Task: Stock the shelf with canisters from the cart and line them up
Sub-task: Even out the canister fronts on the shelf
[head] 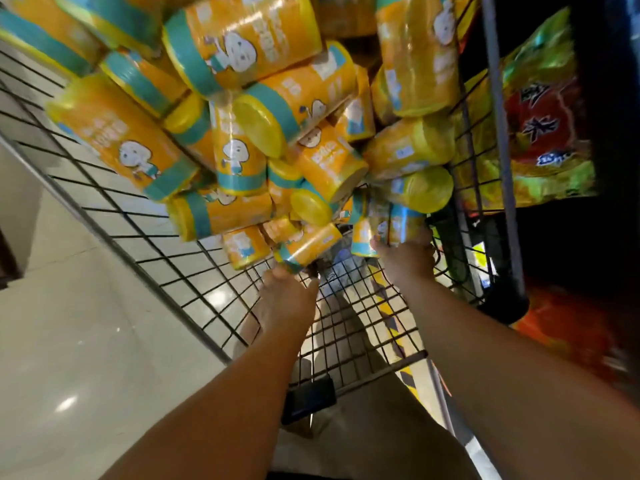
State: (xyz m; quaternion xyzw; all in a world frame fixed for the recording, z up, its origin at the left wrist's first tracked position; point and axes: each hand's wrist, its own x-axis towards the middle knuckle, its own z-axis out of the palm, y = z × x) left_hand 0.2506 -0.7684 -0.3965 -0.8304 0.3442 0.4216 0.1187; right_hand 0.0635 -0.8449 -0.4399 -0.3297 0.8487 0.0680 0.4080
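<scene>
Your wire cart's [114, 248] rim runs from 9 to 6 o'clock, with canisters [242, 46] heaped at 12. Your left hand [291, 299] meets the lowest canister [308, 245] near centre, its grip hidden. At 3 o'clock of it, your right hand [407, 259] clutches a teal-banded canister [403, 225]. Snack bags [540, 116] sit at 2 o'clock.

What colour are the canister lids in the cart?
The lids are yellow, best seen in the head view.

A pale tiled floor [69, 341] is seen at 8 o'clock, beneath a wire cart [104, 233]. Orange canisters [242, 46] with yellow lids are heaped in it from 10 to 2 o'clock, mostly laid sideways.
</scene>
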